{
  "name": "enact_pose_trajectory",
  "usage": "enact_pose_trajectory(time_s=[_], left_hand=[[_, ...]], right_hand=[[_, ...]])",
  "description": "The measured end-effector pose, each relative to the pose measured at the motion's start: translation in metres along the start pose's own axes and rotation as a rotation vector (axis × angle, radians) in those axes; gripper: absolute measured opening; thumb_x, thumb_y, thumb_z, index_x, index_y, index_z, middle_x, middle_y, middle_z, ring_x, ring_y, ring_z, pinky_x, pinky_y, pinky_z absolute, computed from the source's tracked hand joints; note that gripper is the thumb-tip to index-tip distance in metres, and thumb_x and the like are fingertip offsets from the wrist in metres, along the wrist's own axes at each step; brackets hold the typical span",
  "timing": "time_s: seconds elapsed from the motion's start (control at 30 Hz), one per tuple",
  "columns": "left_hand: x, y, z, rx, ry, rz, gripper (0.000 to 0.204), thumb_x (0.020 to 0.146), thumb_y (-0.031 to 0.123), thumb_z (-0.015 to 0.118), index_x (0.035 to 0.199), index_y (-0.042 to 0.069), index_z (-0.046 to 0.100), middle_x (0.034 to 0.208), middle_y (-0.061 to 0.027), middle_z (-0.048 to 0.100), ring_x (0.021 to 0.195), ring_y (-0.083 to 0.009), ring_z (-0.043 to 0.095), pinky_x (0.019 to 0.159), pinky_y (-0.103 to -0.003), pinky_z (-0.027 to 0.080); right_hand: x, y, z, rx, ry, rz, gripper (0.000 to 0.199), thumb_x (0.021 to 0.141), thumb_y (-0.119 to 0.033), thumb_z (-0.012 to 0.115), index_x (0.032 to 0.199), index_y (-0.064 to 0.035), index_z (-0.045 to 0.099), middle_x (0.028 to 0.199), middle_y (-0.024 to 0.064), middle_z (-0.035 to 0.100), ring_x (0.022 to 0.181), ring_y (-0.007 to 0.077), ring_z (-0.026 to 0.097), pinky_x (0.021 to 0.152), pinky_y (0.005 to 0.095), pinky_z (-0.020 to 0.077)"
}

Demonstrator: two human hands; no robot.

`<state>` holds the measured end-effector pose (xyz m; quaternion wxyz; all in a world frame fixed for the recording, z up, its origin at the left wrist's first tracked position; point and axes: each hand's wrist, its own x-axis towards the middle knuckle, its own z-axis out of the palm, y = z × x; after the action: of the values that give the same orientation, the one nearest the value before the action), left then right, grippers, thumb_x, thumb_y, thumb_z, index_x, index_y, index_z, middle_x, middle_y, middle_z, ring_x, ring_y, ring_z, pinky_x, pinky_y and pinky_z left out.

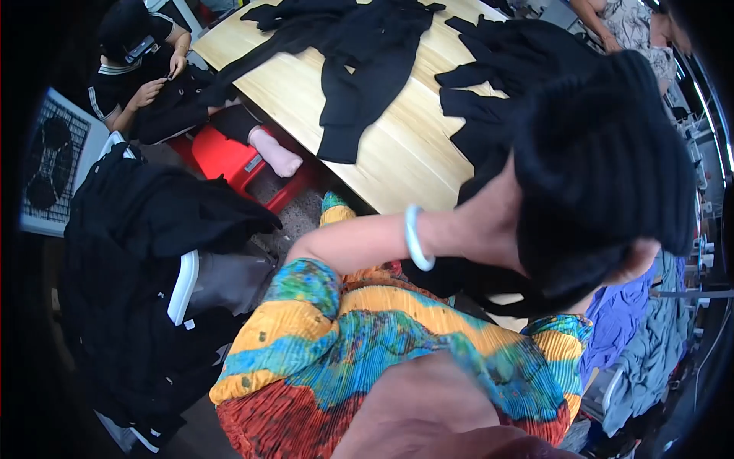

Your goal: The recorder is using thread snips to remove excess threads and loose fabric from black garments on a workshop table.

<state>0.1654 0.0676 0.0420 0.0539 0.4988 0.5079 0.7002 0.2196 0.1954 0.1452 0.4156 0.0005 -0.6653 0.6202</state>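
A black knitted garment [604, 168] is held up close in front of me on the right, its ribbed part bunched and slightly blurred. My left hand [493, 222], with a pale bangle [414, 237] on the wrist, grips it from its left side; the cloth covers the fingers. At the garment's lower right, part of my right hand [638, 260] shows, closed on the cloth, with the rest hidden behind it. More black fabric hangs below, between my arms. Beyond lies a light wooden table [413, 164] with black garments [375, 61] spread on it.
At far left a co-worker [141, 76] sits handling black cloth by a red stool [225, 157]. A heap of black garments [145, 229] hangs over a white-edged chair or rack at my left. Another person [631, 30] stands at far right. Purple [619, 321] and grey cloth [650, 359] lie at right.
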Motion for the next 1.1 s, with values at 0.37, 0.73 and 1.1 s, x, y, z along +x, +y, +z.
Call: enact_pose_trajectory(time_s=[0.37,0.73,1.1], left_hand=[[-0.018,0.044,-0.074,0.706,0.209,0.058,0.078,0.058,0.004,0.077,0.12,-0.008,0.031,0.114,-0.015,0.047,0.103,-0.0228,0.048,0.092,-0.031,0.035],[0.201,0.039,-0.202,0.921,0.616,0.382,0.051,0.069,0.025,0.068,0.107,-0.003,0.049,0.099,-0.017,0.056,0.093,-0.0259,0.053,0.083,-0.028,0.04],[0.155,-0.194,-0.187,1.122,0.053,0.055,0.084,0.065,0.026,0.071,0.128,-0.002,0.021,0.129,-0.0347,0.017,0.119,-0.0476,0.024,0.098,-0.041,0.029]], right_hand=[[0.007,0.02,0.023,0.204,-0.273,0.437,0.034,0.085,-0.016,0.05,0.114,0.0008,0.043,0.092,0.0087,0.062,0.037,-0.0013,0.027,0.034,0.0143,0.0249],[-0.016,0.098,-0.084,0.126,0.112,0.615,0.026,0.088,-0.016,0.046,0.109,-0.0015,0.045,0.094,0.011,0.06,0.037,-0.0002,0.025,0.033,0.0141,0.0217],[-0.031,0.172,-0.031,-0.05,-0.142,0.84,0.025,0.086,-0.018,0.05,0.105,-0.0025,0.049,0.088,0.0098,0.06,0.039,-0.0001,0.031,0.035,0.0143,0.0279]])
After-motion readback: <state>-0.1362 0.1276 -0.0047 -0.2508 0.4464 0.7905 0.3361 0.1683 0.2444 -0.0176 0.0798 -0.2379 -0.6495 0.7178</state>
